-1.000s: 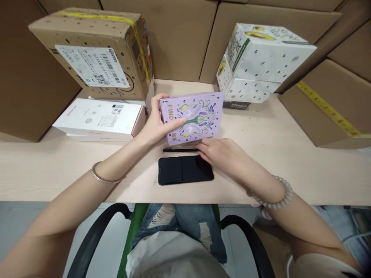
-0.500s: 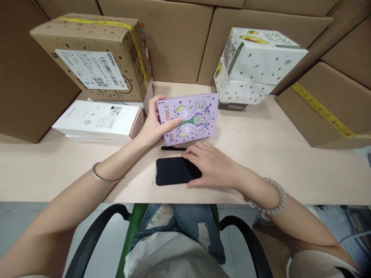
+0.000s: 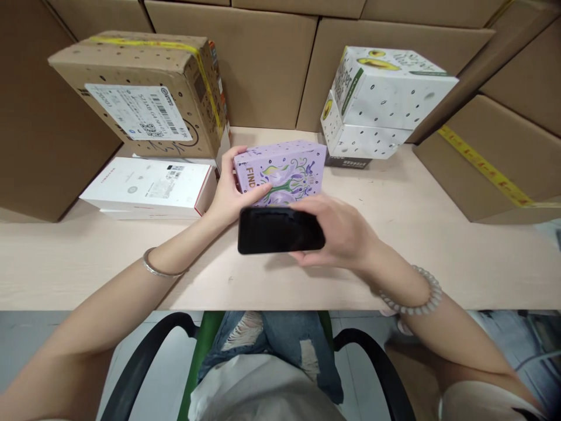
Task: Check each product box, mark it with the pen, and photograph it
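Observation:
My left hand (image 3: 228, 193) grips the left end of a purple patterned box (image 3: 284, 169), which stands tilted on the pale table (image 3: 416, 234), thumb across its front. My right hand (image 3: 339, 234) holds a black phone (image 3: 280, 230) lifted above the table in front of the box, its dark screen facing up and fingers wrapped round its right end. The black pen seen earlier is hidden behind the phone.
A flat white box (image 3: 149, 187) lies at left under a taped brown carton (image 3: 144, 88). Two stacked white spotted boxes (image 3: 381, 99) stand at back right. Large brown cartons (image 3: 495, 158) wall the table. A black chair's arms (image 3: 144, 356) show below.
My right hand slid from the pen onto the phone, closed on it and lifted it off the table toward the purple box. The left hand kept its hold.

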Demonstrator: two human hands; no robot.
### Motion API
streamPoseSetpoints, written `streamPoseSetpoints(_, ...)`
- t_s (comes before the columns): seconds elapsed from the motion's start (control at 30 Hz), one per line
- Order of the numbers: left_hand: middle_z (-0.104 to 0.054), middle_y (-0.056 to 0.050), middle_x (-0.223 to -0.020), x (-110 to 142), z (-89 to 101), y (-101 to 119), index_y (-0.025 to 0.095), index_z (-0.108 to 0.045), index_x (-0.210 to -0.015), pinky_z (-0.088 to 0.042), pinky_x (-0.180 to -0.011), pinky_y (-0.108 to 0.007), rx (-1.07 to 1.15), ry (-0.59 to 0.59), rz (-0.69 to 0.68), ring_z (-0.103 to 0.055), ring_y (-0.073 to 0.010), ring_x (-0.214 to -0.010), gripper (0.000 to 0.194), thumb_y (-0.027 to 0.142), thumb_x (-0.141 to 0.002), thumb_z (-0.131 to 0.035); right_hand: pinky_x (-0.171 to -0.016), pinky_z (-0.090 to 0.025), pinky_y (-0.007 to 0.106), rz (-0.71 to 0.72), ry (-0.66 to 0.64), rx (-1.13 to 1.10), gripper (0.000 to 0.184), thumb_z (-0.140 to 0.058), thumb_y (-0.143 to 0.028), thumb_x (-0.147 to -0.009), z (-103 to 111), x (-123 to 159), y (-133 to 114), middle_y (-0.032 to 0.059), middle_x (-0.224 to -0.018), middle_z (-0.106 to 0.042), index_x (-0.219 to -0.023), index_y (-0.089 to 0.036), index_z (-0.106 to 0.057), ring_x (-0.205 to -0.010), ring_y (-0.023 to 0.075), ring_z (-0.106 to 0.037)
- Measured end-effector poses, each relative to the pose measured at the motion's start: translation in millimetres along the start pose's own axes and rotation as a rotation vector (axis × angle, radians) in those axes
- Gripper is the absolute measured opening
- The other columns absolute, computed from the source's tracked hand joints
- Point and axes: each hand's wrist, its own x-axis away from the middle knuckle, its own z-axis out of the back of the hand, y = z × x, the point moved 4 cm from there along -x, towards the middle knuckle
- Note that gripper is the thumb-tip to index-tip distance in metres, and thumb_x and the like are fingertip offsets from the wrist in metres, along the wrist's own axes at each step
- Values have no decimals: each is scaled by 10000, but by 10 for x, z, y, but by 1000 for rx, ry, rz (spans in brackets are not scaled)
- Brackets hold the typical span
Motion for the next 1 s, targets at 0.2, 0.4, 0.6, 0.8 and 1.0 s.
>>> streamPoseSetpoints(0.2,-560,-72,-1423,-1,7,-8,352,-396,-1453,-570,-1125,-491,-156,56,-79,-646,-271,-1278,878,744,-797,-827,-833,-654,525,-122,469,51,738,-807,-440,-743,257,15,90,115,-1239,-685,-1397,-256,-518,-1084,334,-710)
streamPoseSetpoints(0.4,-538,-94,-1434,33,-9,24,331,-353,-1476,-520,-1168,-528,-169,35,-35,-624,-295,-1311,917,786,-807,-784,-989,-608,620,-253,478,-37,770,-794,-527,-783,182,68,243,134,-1305,-622,-1433,-283,-463,-1214,390,-678)
streamPoseSetpoints(0.6,-537,-101,-1435,35,-11,14,327,-347,-1482,-543,-1135,-504,-154,35,-9,-626,-287,-1301,933,777,-800,-798,-1053,-586,603,-283,434,-96,870,-833,-581,-754,109,98,328,133,-1358,-599,-1462,-294,-417,-1276,381,-654)
streamPoseSetpoints(0.8,-517,-92,-1427,22,3,2,323,-377,-1470,-515,-1157,-500,-193,67,-73,-603,-282,-1302,937,807,-783,-791,-1039,-591,580,-264,435,-104,865,-863,-538,-738,94,90,307,121,-1349,-609,-1457,-304,-445,-1240,355,-664)
streamPoseSetpoints(1.0,-498,-87,-1445,19,6,-6,328,-366,-1473,-469,-1208,-510,-214,65,-83,-576,-287,-1336,935,785,-785,-805,-1045,-593,571,-267,425,-79,885,-868,-526,-729,92,80,279,120,-1336,-624,-1474,-296,-450,-1224,348,-666)
